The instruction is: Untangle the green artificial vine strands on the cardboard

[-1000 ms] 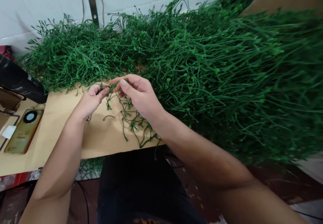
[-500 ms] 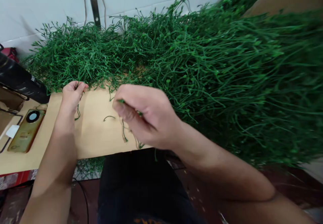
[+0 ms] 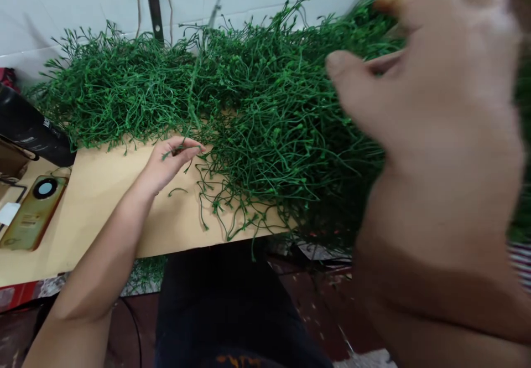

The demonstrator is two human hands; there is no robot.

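Observation:
Green plastic-looking stems (image 3: 282, 130) with small forked tips lie in a long heap across the brown board (image 3: 166, 229). Over the board, left of the heap's loose front stems, my left hand (image 3: 172, 160) pinches a thin green stem between thumb and fingers. My right hand (image 3: 431, 74) is raised close to the camera at the upper right, blurred, its thumb apart from the fingers and nothing visible between them. A blurred green strand (image 3: 215, 8) stands out above the heap against the wall. One short curved stem (image 3: 177, 190) lies on bare board.
At the left are a black bottle (image 3: 37, 130) and a phone (image 3: 35, 213) with a round camera ring. A metal strip (image 3: 153, 8) hangs on the tiled wall behind. My dark-clothed legs (image 3: 224, 307) are below the board's front edge.
My left hand has moved right across the board. My right hand has gone from above the board up and to the right, and its fingers have opened. The blurred strand has appeared.

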